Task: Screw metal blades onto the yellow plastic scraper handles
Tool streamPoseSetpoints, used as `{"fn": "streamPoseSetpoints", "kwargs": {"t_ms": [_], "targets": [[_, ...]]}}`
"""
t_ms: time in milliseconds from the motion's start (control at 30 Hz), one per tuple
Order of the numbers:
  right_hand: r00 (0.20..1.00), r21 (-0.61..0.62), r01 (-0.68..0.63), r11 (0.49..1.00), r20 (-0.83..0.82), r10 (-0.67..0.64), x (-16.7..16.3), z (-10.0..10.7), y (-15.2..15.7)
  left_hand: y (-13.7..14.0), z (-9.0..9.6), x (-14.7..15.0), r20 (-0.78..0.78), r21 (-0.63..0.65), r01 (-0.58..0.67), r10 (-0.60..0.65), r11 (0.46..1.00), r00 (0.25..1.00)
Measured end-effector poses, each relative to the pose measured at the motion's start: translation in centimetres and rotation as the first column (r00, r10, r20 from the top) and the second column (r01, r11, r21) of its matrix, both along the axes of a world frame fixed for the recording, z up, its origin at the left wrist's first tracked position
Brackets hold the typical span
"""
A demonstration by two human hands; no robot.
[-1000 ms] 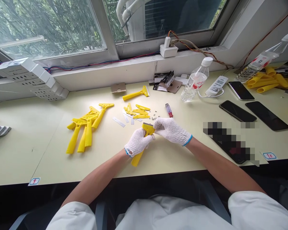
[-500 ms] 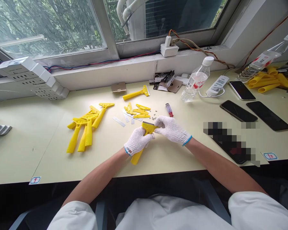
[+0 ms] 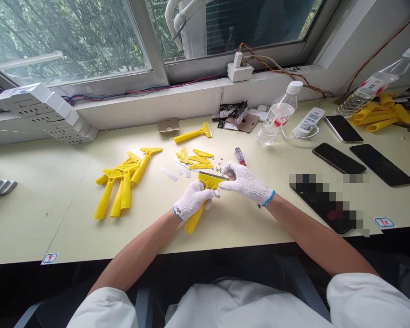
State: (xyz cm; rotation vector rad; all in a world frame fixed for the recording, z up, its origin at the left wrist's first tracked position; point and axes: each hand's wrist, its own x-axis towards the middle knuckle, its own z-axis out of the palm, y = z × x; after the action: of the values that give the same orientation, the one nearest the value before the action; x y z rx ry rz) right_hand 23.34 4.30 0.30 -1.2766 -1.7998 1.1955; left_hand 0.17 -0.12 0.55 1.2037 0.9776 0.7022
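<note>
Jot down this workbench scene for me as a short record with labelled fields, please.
Left hand: gloved, gripping a yellow scraper
Right hand: gloved, fingers at the scraper head's right end
Screwdriver: lying just beyond the right hand
Loose parts: yellow plates, flat metal strips, tiny screws
Left side: piled yellow handles
Right side: clear bottle, dark phones

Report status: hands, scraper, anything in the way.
Left hand gripping yellow scraper by its upper handle. Right hand at the right end of the scraper's head. Loose screws and blades lying just beyond.
</note>
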Motion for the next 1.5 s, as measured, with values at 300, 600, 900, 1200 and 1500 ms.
{"fn": "streamPoseSetpoints", "kwargs": {"t_ms": [300,600,900,1200,1500], "targets": [[0.778,0.386,0.201,0.900,0.495,-0.386,3.1,0.1,1.9,0.1,0.6,-0.4,0.122,-0.166,-0.058,0.079,0.984,0.989],[0.558,0.086,0.198,0.976,0.809,-0.185,2.7,0.5,2.3,0.3,0.2,-0.3,0.083,-0.151,-0.073,0.086,0.986,0.993],[0.633,0.043,0.181,0.983,0.759,-0.150,3.0,2.2,2.2,0.3,0.1,-0.3,0.054,-0.132,-0.110,0.118,0.985,0.992],[0.898,0.073,0.360,0.930,-0.298,-0.324,3.5,2.1,2.0,0.3,0.1,-0.3,0.069,-0.135,-0.116,0.126,0.984,0.990],[0.541,-0.316,0.280,0.907,-0.728,-0.421,3.0,2.9,2.1,0.3,0.3,-0.3,0.056,-0.143,-0.115,0.124,0.983,0.991]]}}
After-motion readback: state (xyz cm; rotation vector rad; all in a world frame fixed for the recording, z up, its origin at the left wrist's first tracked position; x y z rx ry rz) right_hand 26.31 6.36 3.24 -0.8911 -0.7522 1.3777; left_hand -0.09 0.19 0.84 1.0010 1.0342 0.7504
